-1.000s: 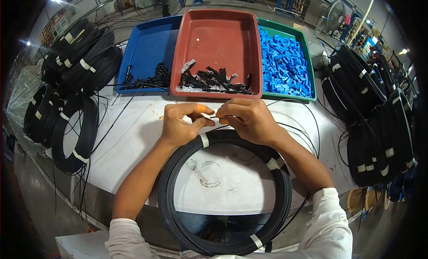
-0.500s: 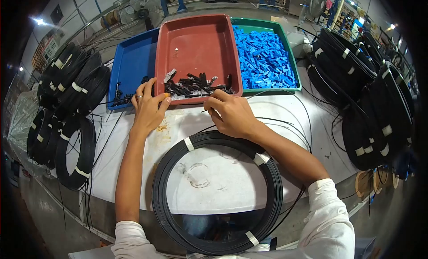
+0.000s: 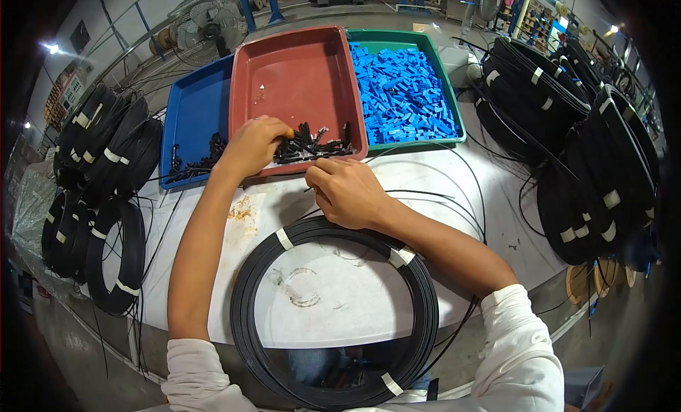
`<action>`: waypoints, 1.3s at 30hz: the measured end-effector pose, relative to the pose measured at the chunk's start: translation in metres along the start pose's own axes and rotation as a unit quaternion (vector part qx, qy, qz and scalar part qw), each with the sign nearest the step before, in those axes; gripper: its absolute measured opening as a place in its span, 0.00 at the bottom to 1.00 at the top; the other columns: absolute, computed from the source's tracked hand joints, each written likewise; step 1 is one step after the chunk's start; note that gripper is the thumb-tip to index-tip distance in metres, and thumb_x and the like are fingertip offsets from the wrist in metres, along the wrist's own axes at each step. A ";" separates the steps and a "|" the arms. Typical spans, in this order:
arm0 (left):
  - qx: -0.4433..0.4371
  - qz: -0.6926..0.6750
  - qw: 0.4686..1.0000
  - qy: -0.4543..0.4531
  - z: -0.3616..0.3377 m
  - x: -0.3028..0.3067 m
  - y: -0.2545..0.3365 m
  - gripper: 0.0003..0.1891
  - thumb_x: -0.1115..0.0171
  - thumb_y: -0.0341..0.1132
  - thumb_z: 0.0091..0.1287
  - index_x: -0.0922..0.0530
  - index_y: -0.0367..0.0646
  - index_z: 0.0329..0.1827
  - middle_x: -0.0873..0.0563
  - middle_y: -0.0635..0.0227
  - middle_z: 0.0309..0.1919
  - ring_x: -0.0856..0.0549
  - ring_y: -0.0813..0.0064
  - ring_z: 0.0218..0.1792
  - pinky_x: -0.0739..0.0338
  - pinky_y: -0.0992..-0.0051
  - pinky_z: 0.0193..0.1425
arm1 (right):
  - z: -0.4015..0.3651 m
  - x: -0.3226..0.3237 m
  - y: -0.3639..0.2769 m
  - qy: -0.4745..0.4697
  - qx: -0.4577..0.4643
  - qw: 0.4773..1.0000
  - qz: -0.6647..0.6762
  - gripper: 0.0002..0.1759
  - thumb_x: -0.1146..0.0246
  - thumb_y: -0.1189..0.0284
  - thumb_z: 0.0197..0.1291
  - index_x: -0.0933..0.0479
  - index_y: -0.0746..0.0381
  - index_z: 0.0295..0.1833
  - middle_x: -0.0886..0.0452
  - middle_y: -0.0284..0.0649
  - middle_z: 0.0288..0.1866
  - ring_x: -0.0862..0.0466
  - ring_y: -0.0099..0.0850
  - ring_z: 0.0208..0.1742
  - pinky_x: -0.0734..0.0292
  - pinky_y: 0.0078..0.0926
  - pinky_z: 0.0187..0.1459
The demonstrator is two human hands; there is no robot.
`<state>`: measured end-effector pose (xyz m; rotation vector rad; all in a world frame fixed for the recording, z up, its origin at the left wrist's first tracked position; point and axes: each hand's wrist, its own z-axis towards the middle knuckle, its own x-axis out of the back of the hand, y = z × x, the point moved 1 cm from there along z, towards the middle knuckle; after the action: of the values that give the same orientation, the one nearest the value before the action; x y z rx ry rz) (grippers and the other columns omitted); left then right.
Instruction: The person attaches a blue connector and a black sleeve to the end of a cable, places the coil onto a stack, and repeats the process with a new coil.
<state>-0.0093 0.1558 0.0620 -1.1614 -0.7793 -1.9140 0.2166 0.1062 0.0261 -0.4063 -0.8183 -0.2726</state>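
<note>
My left hand reaches over the near left corner of the red tray, beside a heap of small black pieces mixed with clear bits. Its fingertips are mostly hidden, so whether it grips a piece cannot be told. Just in front of that tray, my right hand is closed in a pinch on a thin black cable, whose short end pokes out to the left of the fingers. Below both hands lies a large coil of black cable, bound with white tape and overhanging the table's near edge.
A blue tray holding small black parts stands left of the red one. On the right, a green tray is full of blue pieces. More taped cable coils are stacked at left and right on the white table.
My left hand has moved right, from the blue tray's edge to the black pieces in the red tray. My right hand stays by the tray's front edge with the cable. The view has shifted slightly.
</note>
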 end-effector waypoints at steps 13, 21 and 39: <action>-0.011 0.058 0.995 -0.086 0.029 -0.013 -0.001 0.10 0.29 0.28 0.54 0.12 0.42 0.39 0.13 0.62 0.38 0.15 0.57 0.48 0.22 0.59 0.54 | -0.001 -0.002 0.000 -0.027 -0.025 0.999 -0.010 0.08 0.38 0.74 0.51 0.24 0.64 0.37 0.18 0.46 0.38 0.15 0.47 0.35 0.21 0.46 0.36; 0.003 0.151 0.987 0.048 0.032 -0.018 0.003 0.11 0.34 0.30 0.59 0.14 0.41 0.45 0.11 0.59 0.42 0.13 0.56 0.48 0.20 0.59 0.52 | -0.001 -0.005 0.001 -0.028 -0.020 0.999 -0.014 0.08 0.38 0.74 0.52 0.23 0.64 0.38 0.18 0.46 0.38 0.15 0.47 0.34 0.21 0.46 0.36; 0.206 -0.495 0.841 0.072 -0.008 -0.009 0.025 0.11 0.46 0.24 0.76 0.25 0.40 0.59 0.20 0.62 0.46 0.12 0.74 0.43 0.17 0.79 0.43 | 0.000 0.006 0.009 0.023 -0.051 0.990 0.127 0.08 0.38 0.76 0.51 0.21 0.63 0.39 0.18 0.45 0.36 0.15 0.47 0.38 0.21 0.45 0.40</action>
<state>0.0106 0.1386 0.0530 -0.3035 -1.8384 -2.3748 0.2237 0.1134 0.0283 -0.5924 -0.7012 -0.0858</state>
